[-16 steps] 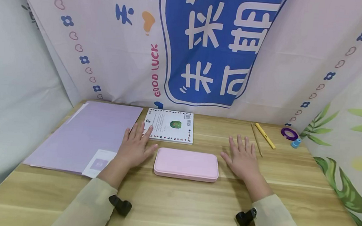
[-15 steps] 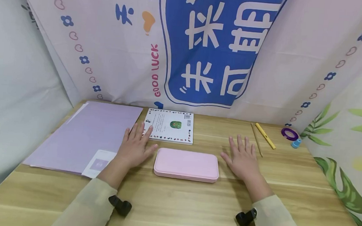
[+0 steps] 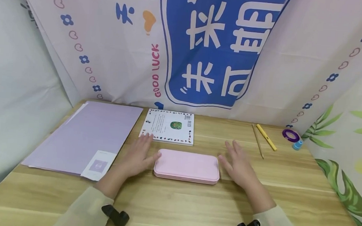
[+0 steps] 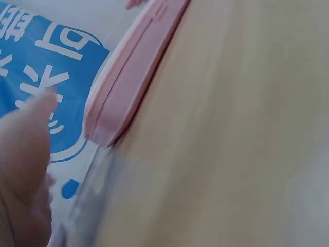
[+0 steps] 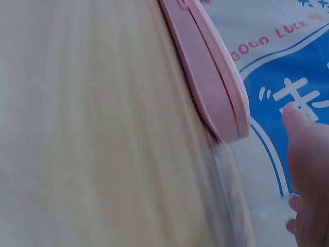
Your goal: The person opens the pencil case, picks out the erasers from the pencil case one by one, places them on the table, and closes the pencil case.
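A pink pencil case (image 3: pixel 186 166), its lid closed, lies on the wooden table between both hands. My left hand (image 3: pixel 136 158) is at the case's left end, fingers extended and thumb reaching toward its corner; whether the thumb touches is unclear. At the other end my right hand (image 3: pixel 238 166) has its fingers extended, thumb close to the case's edge. Neither hand holds anything. In the left wrist view the thumb (image 4: pixel 31 139) is apart from the case (image 4: pixel 123 77). The right wrist view likewise shows a gap between the thumb (image 5: pixel 303 149) and the case (image 5: pixel 211 72).
A white booklet (image 3: pixel 170 126) lies behind the case. Left of it is a large lilac folder (image 3: pixel 94 131) with a white label (image 3: pixel 98 165). To the right are a thin pencil (image 3: pixel 258 141), a yellow pen (image 3: pixel 266 137), a purple tape roll (image 3: pixel 290 135) and a small blue object (image 3: pixel 297 145).
Both hands have moved slightly inward toward the ends of the pencil case, and their fingers have drawn back a little. The left fingertips now cover less of the booklet. The case stays in place.
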The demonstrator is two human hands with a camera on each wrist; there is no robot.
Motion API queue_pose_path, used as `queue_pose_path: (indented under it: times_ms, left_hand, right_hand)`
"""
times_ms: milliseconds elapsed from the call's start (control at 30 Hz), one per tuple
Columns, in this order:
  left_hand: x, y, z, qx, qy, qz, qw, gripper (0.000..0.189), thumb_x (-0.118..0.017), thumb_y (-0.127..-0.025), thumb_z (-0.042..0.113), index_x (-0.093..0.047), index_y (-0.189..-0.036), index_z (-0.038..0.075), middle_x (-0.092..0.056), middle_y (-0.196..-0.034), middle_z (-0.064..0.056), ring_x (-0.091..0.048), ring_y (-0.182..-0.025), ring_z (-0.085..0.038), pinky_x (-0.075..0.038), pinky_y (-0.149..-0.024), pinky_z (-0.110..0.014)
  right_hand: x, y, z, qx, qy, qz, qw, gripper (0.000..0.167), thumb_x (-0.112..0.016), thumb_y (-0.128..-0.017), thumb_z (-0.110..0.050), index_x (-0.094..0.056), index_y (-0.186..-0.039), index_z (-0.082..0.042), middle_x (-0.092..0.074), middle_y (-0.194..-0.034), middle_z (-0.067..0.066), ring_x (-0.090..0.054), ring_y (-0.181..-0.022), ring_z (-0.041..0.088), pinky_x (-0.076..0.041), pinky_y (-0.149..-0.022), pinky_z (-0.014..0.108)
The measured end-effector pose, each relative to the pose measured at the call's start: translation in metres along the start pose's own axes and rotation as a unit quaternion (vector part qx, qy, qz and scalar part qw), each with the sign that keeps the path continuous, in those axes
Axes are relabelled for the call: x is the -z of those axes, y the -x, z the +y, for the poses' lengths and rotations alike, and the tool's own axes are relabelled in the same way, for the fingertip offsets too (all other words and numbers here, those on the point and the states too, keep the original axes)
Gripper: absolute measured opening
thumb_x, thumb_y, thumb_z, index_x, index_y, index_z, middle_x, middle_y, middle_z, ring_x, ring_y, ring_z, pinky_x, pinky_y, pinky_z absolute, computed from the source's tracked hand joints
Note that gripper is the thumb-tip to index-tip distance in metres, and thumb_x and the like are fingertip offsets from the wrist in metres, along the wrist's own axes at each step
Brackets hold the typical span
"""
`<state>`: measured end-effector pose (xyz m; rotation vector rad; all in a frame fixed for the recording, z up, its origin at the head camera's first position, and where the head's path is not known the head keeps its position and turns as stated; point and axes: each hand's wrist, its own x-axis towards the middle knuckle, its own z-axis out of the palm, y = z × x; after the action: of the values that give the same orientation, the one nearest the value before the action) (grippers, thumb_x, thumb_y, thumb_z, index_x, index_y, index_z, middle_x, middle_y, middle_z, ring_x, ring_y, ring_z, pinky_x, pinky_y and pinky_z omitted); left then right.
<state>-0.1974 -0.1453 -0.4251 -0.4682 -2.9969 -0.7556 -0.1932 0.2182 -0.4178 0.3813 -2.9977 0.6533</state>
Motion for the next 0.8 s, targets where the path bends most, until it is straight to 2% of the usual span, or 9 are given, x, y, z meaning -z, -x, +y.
queue_pose_path:
  times_ms: [133,200,267,400,533,700,800]
  left_hand:
    - [-0.009,0.010,0.001,-0.022,0.099,-0.040,0.9941,0.107,-0.072,-0.080,0.053,-0.018,-0.154,-0.003,-0.019,-0.161,-0.025,-0.017,-0.149,-0.043,-0.017,-0.121,-0.059]
    - [-0.013,0.013,0.002,-0.024,0.129,-0.046,0.9903,0.115,-0.080,-0.072,0.053,-0.020,-0.154,-0.002,-0.021,-0.160,-0.025,-0.020,-0.148,-0.043,-0.020,-0.120,-0.059]
    - [-0.016,0.014,0.003,-0.025,0.145,-0.047,0.9880,0.118,-0.084,-0.068,0.052,-0.022,-0.154,-0.001,-0.021,-0.160,-0.025,-0.020,-0.148,-0.042,-0.022,-0.120,-0.058]
    - [-0.020,0.014,0.003,-0.029,0.143,-0.049,0.9881,0.115,-0.085,-0.068,0.049,-0.025,-0.153,-0.001,-0.026,-0.159,-0.024,-0.023,-0.148,-0.042,-0.023,-0.120,-0.057]
    - [-0.022,0.014,0.004,-0.035,0.132,-0.050,0.9893,0.111,-0.086,-0.069,0.045,-0.028,-0.152,-0.002,-0.033,-0.156,-0.024,-0.027,-0.145,-0.043,-0.025,-0.119,-0.057]
    - [-0.022,0.014,0.004,-0.020,0.126,-0.053,0.9903,0.109,-0.086,-0.071,0.044,-0.028,-0.152,0.001,-0.037,-0.154,-0.021,-0.026,-0.145,-0.047,-0.021,-0.120,-0.059]
    - [-0.021,0.014,0.004,-0.012,0.127,-0.055,0.9903,0.109,-0.086,-0.071,0.045,-0.027,-0.153,0.002,-0.038,-0.154,-0.021,-0.026,-0.144,-0.050,-0.023,-0.118,-0.061]
  right_hand:
    - [-0.008,0.007,-0.010,0.022,-0.080,-0.030,0.9961,0.072,-0.055,-0.096,-0.049,-0.032,-0.153,-0.010,-0.020,-0.161,0.023,-0.023,-0.145,0.048,-0.025,-0.113,0.069]
    - [-0.013,0.009,-0.015,0.032,-0.097,-0.044,0.9938,0.078,-0.064,-0.090,-0.050,-0.035,-0.152,-0.011,-0.023,-0.160,0.022,-0.024,-0.146,0.047,-0.026,-0.114,0.068]
    - [-0.017,0.011,-0.017,0.040,-0.109,-0.055,0.9917,0.084,-0.071,-0.084,-0.052,-0.038,-0.150,-0.012,-0.025,-0.160,0.022,-0.026,-0.145,0.047,-0.027,-0.113,0.067]
    - [-0.025,0.013,-0.018,0.046,-0.121,-0.073,0.9888,0.094,-0.081,-0.071,-0.054,-0.043,-0.148,-0.015,-0.027,-0.159,0.020,-0.028,-0.144,0.047,-0.030,-0.112,0.067]
    - [-0.029,0.012,-0.017,0.053,-0.119,-0.078,0.9884,0.099,-0.085,-0.065,-0.055,-0.046,-0.147,-0.017,-0.029,-0.159,0.018,-0.031,-0.143,0.046,-0.033,-0.111,0.066]
    - [-0.030,0.009,-0.015,0.065,-0.107,-0.068,0.9898,0.098,-0.086,-0.064,-0.056,-0.047,-0.146,-0.018,-0.033,-0.157,0.017,-0.036,-0.141,0.045,-0.036,-0.110,0.064]
    - [-0.029,0.006,-0.014,0.066,-0.111,-0.063,0.9896,0.093,-0.085,-0.067,-0.053,-0.050,-0.145,-0.018,-0.038,-0.155,0.016,-0.039,-0.139,0.045,-0.037,-0.108,0.064]
